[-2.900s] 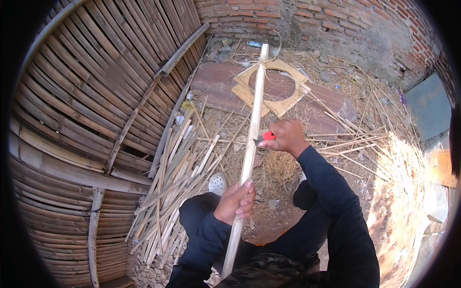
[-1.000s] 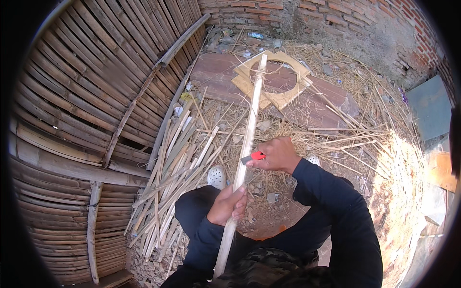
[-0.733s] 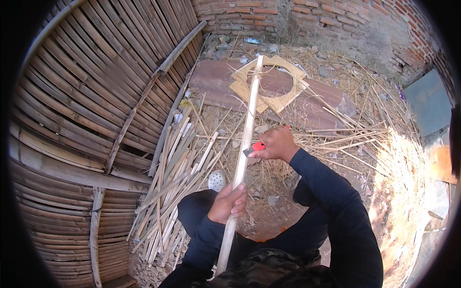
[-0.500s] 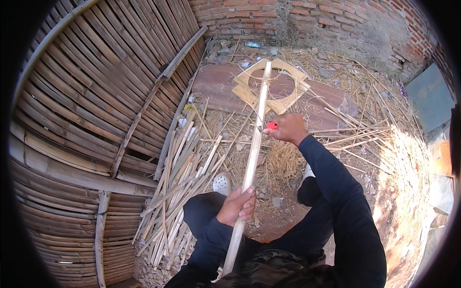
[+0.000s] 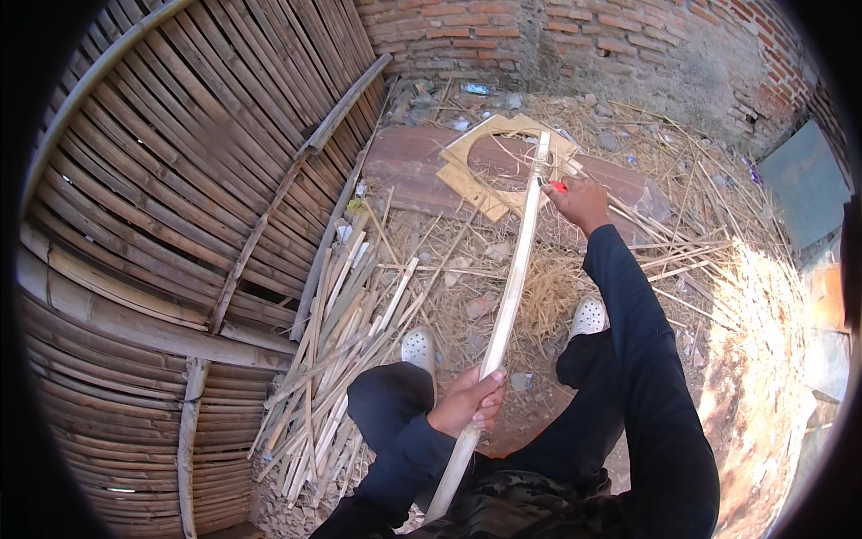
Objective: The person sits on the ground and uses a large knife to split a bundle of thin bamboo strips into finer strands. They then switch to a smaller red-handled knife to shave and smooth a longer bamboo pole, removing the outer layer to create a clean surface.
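We sit between a slatted bamboo wall (image 5: 180, 180) on our left and a brick wall (image 5: 467, 36) ahead, with a brown board (image 5: 395, 171) flat on the littered ground. A heap of thin strips (image 5: 323, 359) lies to the left of our legs. Beyond our feet, pale boards with a round opening (image 5: 467, 187) rest on the brown board, straw strewn across them. Our long pale strip (image 5: 512, 296) points away from us, its long axis slanting from our lap up and slightly right, the far end over those boards (whether it touches them, we cannot tell). Our left hand (image 5: 467, 402) is wrapped around its lower part; our right hand (image 5: 584, 202) is the nearer one to the far tip, just to the strip's right, and is closed around a red-handled knife (image 5: 558, 187). The dark blade meets the strip just short of that tip; how deep it bites is too small to see.
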Action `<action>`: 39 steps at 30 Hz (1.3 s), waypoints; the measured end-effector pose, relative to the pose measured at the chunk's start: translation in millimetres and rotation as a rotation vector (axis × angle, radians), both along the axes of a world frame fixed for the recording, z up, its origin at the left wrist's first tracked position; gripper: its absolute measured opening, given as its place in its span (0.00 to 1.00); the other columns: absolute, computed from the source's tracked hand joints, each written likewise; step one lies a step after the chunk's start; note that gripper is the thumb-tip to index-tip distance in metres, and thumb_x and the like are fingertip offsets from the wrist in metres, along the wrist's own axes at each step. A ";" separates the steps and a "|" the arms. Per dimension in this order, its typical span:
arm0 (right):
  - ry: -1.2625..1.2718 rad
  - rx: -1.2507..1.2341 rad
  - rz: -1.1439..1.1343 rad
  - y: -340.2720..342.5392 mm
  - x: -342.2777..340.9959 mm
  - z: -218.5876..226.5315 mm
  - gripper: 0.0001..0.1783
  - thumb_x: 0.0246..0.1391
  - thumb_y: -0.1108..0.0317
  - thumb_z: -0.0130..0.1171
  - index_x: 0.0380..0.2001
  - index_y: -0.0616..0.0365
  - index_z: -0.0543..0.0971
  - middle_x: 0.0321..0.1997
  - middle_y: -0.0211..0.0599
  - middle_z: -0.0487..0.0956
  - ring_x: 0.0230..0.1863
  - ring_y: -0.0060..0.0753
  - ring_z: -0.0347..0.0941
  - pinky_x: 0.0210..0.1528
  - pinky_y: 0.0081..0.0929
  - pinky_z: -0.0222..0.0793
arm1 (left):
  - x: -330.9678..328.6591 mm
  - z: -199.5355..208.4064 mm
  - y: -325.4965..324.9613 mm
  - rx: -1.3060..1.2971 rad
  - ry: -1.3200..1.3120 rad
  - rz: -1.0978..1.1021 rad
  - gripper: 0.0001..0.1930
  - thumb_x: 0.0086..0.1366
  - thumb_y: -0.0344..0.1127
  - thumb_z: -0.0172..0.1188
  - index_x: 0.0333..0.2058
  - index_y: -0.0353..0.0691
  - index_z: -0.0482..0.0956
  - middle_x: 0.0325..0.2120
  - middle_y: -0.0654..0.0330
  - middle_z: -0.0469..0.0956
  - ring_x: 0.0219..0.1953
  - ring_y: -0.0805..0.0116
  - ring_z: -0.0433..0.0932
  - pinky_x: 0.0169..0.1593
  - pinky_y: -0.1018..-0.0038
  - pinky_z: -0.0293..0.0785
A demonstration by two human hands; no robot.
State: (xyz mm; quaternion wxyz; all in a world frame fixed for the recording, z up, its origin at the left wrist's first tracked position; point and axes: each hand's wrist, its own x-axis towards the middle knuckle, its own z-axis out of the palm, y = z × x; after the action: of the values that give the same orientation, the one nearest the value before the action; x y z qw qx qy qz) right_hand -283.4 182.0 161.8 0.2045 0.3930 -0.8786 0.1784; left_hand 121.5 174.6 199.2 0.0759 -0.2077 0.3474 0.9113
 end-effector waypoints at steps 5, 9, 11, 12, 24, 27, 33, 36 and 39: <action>-0.093 -0.033 0.015 1.1 5.1 2.8 0.38 0.53 0.31 0.45 0.22 0.58 0.81 0.17 0.50 0.77 0.24 0.51 0.76 0.25 0.45 0.68 | -4.6 2.6 1.0 0.013 -0.016 0.005 0.10 0.72 0.41 0.46 0.31 0.46 0.62 0.18 0.71 0.60 0.12 0.84 0.55 0.16 0.85 0.55; -0.497 -0.092 0.017 -7.0 10.5 7.8 0.44 0.53 0.26 0.39 0.17 0.61 0.76 0.10 0.40 0.70 0.17 0.42 0.71 0.21 0.38 0.64 | -9.8 4.7 -8.6 0.014 -0.039 0.064 0.09 0.73 0.40 0.45 0.33 0.45 0.63 0.17 0.70 0.60 0.11 0.83 0.56 0.15 0.84 0.55; -1.031 -0.080 0.144 -6.5 17.8 11.1 0.45 0.52 0.24 0.38 0.15 0.60 0.74 0.09 0.35 0.66 0.14 0.36 0.66 0.19 0.36 0.60 | -7.0 4.5 -10.1 0.039 -0.027 0.103 0.09 0.73 0.40 0.44 0.35 0.43 0.64 0.16 0.70 0.60 0.10 0.82 0.56 0.13 0.83 0.56; -1.298 -0.077 0.201 -5.6 23.8 14.6 0.45 0.52 0.23 0.38 0.15 0.59 0.74 0.08 0.32 0.64 0.13 0.33 0.64 0.19 0.34 0.59 | -4.3 2.8 -11.3 0.059 0.003 0.107 0.09 0.73 0.40 0.44 0.36 0.43 0.65 0.16 0.69 0.60 0.09 0.82 0.56 0.13 0.83 0.57; -0.257 0.115 0.772 30.7 204.1 48.5 0.36 0.44 0.29 0.55 0.12 0.54 0.75 0.10 0.41 0.71 0.13 0.45 0.70 0.17 0.36 0.63 | 8.8 -9.2 -31.8 0.250 0.227 0.343 0.12 0.74 0.42 0.40 0.40 0.41 0.66 0.14 0.66 0.62 0.07 0.77 0.58 0.13 0.79 0.59; -0.142 0.053 0.770 29.9 203.0 44.1 0.35 0.41 0.29 0.58 0.12 0.53 0.75 0.10 0.39 0.70 0.13 0.42 0.71 0.17 0.35 0.63 | 7.6 -4.6 -28.3 0.194 0.179 0.350 0.11 0.73 0.42 0.41 0.40 0.42 0.67 0.14 0.66 0.61 0.07 0.78 0.56 0.14 0.79 0.58; -0.073 -0.010 0.621 10.3 180.8 40.4 0.37 0.44 0.27 0.54 0.11 0.54 0.74 0.10 0.39 0.71 0.13 0.42 0.70 0.17 0.36 0.63 | 3.5 2.3 -30.4 0.155 0.176 0.334 0.11 0.74 0.41 0.40 0.40 0.41 0.66 0.15 0.68 0.59 0.08 0.79 0.55 0.14 0.81 0.57; -0.185 0.085 0.341 -3.4 124.5 40.3 0.37 0.47 0.27 0.50 0.14 0.54 0.78 0.11 0.40 0.73 0.15 0.43 0.73 0.19 0.39 0.66 | 7.7 0.6 -16.3 0.082 0.111 0.255 0.11 0.74 0.41 0.39 0.40 0.41 0.66 0.15 0.68 0.59 0.08 0.80 0.55 0.15 0.81 0.57; -0.262 0.178 0.350 0.6 127.6 37.5 0.38 0.48 0.27 0.48 0.16 0.53 0.80 0.12 0.42 0.74 0.17 0.44 0.74 0.20 0.41 0.67 | 9.7 -3.8 -16.3 0.056 0.089 0.239 0.11 0.74 0.41 0.39 0.40 0.41 0.65 0.15 0.67 0.59 0.08 0.80 0.55 0.14 0.81 0.56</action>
State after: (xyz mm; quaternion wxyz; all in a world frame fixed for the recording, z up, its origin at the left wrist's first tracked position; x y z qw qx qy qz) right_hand -155.9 182.6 199.3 0.0193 0.5292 -0.8284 0.1824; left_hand 131.2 158.2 195.4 -0.0430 -0.2050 0.2978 0.9314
